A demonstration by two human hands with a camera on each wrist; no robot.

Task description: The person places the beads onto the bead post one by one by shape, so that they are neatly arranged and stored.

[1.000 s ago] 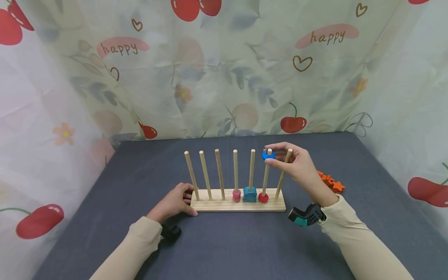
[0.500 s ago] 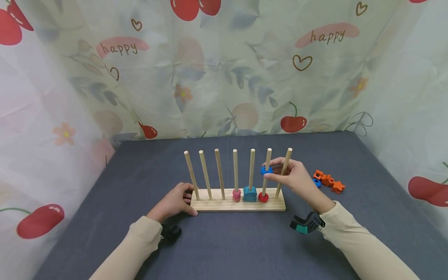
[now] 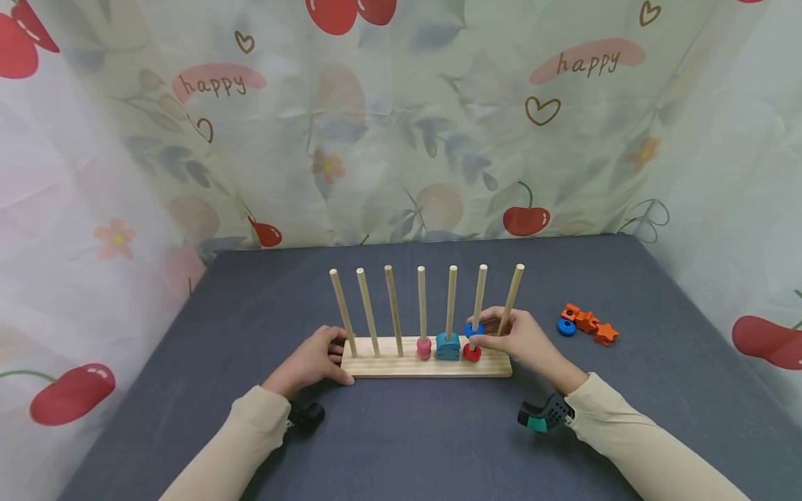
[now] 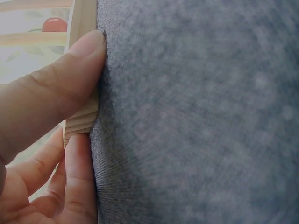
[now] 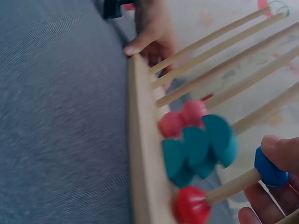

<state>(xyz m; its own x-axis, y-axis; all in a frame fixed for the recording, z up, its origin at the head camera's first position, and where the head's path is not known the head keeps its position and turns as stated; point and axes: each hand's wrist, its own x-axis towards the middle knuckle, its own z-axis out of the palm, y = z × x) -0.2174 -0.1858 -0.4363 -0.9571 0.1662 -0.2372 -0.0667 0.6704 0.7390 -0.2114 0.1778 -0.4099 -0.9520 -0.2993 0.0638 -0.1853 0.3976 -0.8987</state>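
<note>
A wooden peg board (image 3: pixel 413 371) with a row of upright pegs lies on the table. My left hand (image 3: pixel 312 358) grips its left end, thumb in front and fingers behind. Around the second peg from the right, my right hand (image 3: pixel 526 346) pinches a blue ring (image 5: pixel 270 170) between thumb and fingers. Below it on the same peg sits a red bead (image 3: pixel 472 353), apart from the ring. One peg to the left carries teal half-round pieces (image 3: pixel 447 348). The peg beyond that holds pink beads (image 3: pixel 423 349).
To the right of the board lie several orange pieces, one a star (image 3: pixel 606 334), and another blue ring (image 3: pixel 567 328). The rightmost peg (image 3: pixel 512 296) rises close by my right hand. A patterned curtain (image 3: pixel 401 139) stands behind the dark table (image 3: pixel 401 438).
My right hand has slid the blue ring down the peg from near its top to just above the red bead. The loose pieces at right have come into full view. My left hand stays put.
</note>
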